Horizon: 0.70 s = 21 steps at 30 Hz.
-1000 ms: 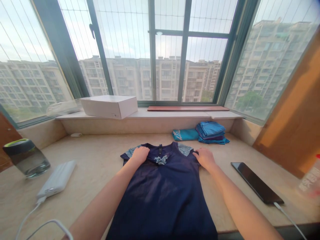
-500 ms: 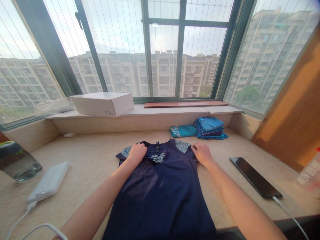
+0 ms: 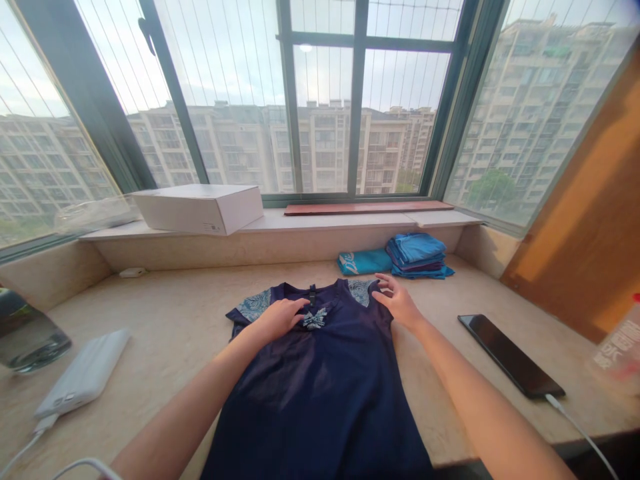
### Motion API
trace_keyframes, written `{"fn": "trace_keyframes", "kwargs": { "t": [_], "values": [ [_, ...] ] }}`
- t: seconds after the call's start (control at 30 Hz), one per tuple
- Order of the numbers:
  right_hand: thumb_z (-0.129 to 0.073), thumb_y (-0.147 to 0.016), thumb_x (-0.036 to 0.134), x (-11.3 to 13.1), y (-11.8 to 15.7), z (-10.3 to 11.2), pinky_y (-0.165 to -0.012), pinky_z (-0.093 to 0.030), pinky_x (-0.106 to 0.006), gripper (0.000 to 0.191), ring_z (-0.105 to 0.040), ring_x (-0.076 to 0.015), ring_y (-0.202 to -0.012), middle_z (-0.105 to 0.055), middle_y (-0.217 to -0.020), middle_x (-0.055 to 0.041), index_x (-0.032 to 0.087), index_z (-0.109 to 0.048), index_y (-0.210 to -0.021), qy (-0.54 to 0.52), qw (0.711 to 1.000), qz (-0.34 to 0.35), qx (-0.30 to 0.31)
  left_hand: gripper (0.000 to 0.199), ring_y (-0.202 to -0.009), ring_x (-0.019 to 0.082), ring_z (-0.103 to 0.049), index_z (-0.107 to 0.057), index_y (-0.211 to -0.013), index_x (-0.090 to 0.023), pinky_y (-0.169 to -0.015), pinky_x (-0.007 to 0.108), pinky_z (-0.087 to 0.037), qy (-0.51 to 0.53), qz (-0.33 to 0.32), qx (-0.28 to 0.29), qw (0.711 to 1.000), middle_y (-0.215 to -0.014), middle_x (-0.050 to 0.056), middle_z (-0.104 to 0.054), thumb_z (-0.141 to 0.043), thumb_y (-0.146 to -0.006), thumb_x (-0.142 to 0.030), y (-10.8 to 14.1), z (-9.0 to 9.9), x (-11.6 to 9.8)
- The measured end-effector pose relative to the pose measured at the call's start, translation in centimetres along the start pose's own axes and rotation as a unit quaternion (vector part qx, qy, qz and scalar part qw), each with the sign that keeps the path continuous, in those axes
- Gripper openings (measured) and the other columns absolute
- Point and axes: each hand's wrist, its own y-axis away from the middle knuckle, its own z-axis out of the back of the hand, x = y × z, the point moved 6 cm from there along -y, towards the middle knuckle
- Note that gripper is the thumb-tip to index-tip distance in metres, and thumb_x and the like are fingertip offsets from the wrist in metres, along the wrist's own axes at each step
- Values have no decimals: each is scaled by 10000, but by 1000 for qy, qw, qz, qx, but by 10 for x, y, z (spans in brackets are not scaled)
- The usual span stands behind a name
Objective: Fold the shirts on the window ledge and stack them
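Note:
A navy short-sleeved shirt [image 3: 325, 387] lies spread out with its neckline away from me, patterned blue-and-white patches at its shoulders and a bow at the chest. My left hand [image 3: 283, 319] rests flat on the upper chest, its fingertips beside the bow [image 3: 315, 319]. Fingers apart, my right hand [image 3: 399, 301] is at the right shoulder patch [image 3: 359, 291] and holds nothing; whether its fingertips touch the cloth is unclear. The shirt's lower end runs out of view toward me.
Folded blue clothes [image 3: 419, 255] and a rolled teal cloth [image 3: 365, 261] lie at the back. A phone [image 3: 510, 355] with a cable is on the right, near a bottle [image 3: 620, 347]. Leftward are a power bank [image 3: 85, 373] and a dark container [image 3: 30, 333]. A white box [image 3: 200, 208] stands on the sill.
My left hand has slid right from the left shoulder toward the bow, uncovering the left patch. My right hand has let go of the right sleeve edge and its fingers have spread.

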Motion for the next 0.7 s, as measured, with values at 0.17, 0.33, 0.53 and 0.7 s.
{"fn": "trace_keyframes", "kwargs": {
  "t": [0.17, 0.33, 0.53, 0.7],
  "values": [
    [-728, -734, 321, -2, 6, -9, -639, -557, -297, 690, -670, -168, -730, -706, -1023, -66, 185, -536, -1382, -49, 998, -24, 20, 424, -1171, 246, -654, -604, -1331, -227, -1004, 336, -476, 24, 9, -23, 999, -1280, 86, -700, -589, -914, -154, 7, -4, -8],
    [-628, -794, 223, -3, 8, -1, -826, -558, -353, 392, -712, -216, -848, -762, -972, -70, 189, -699, -1177, 91, 995, -5, -44, 361, -1098, 233, -673, -668, -1224, -198, -947, 297, -501, 41, 38, -51, 997, -1174, 81, -731, -592, -881, -118, -1, 0, -3],
    [-575, -821, 237, 1, 5, 8, -864, -550, -387, 420, -718, -252, -913, -769, -995, -105, 156, -682, -1219, 109, 988, -25, -110, 278, -1105, 234, -644, -685, -1168, -193, -969, 309, -472, 11, 44, -105, 993, -1137, 92, -708, -542, -934, -146, -29, 9, -6],
    [-576, -891, 328, 35, 18, -18, -774, -575, -344, 476, -716, -208, -826, -770, -1075, -91, 171, -624, -1337, 56, 997, 48, -9, 322, -1112, 232, -630, -630, -1266, -181, -986, 328, -466, -19, 41, -149, 988, -1196, 114, -659, -446, -1002, -207, -24, 7, -22]
  ]
}}
